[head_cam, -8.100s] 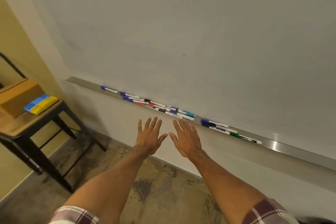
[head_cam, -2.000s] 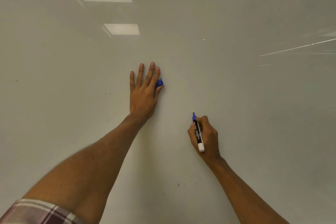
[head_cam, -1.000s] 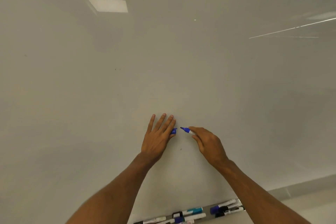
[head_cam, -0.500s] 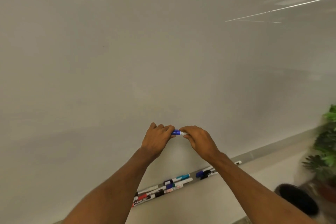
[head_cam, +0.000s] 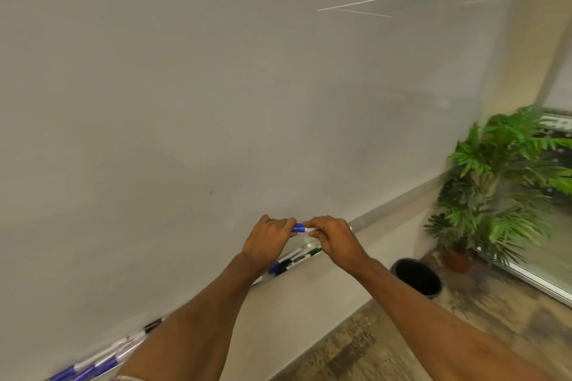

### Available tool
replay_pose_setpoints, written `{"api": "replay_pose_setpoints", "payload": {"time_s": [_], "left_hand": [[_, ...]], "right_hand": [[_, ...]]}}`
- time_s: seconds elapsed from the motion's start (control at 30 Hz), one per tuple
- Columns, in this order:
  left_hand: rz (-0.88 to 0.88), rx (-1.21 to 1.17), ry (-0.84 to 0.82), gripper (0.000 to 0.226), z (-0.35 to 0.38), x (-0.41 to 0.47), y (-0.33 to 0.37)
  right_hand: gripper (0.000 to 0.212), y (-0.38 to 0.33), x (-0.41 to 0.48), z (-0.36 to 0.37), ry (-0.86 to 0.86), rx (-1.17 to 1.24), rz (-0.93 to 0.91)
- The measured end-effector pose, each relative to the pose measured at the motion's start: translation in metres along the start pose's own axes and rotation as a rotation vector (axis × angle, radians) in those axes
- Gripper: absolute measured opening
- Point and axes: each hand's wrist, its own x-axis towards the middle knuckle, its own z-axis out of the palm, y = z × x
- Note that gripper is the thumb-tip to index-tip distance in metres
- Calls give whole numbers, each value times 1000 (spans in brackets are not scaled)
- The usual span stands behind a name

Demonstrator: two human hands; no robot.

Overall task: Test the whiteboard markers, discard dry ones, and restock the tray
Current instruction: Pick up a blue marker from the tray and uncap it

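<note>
A blue whiteboard marker [head_cam: 300, 228] lies level between both hands in front of the whiteboard [head_cam: 216, 86]. My left hand [head_cam: 268, 241] pinches its blue cap end. My right hand [head_cam: 332, 238] grips its white barrel, most of which is hidden by the fingers. Cap and barrel look joined. Below the hands, the metal tray [head_cam: 365, 221] runs along the board's lower edge and holds several markers: blue, black and green ones [head_cam: 294, 258] just under my hands, and more blue ones [head_cam: 89, 366] at the lower left.
A black waste bin [head_cam: 418, 277] stands on the floor to the right, below the tray. A potted green plant [head_cam: 501, 182] stands in the right corner beside a glass panel. A wooden floor [head_cam: 433, 334] shows at the lower right.
The view has swung right and down, bringing the bin and plant fully into sight. Both hands stay together on the blue marker, whose cap went on between one second and half a second ago.
</note>
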Motion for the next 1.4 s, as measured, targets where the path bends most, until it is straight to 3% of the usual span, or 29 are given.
{"api": "replay_pose_setpoints", "payload": {"time_s": [0.63,0.87,1.0,1.4], "left_hand": [[228,-177,38,33,81,159,174],[314,-193,-91,45,111,210,219],[272,-287,-241,25,146,239,244],[295,-407,-264,19,231,352,252]], "right_hand": [[24,194,-61,-129,20,-49,164],[22,251,-74,-153,67,-88,270],[24,288,-77,-162,72,-147,372],[22,387,-14,-183,95,-164,508]]}}
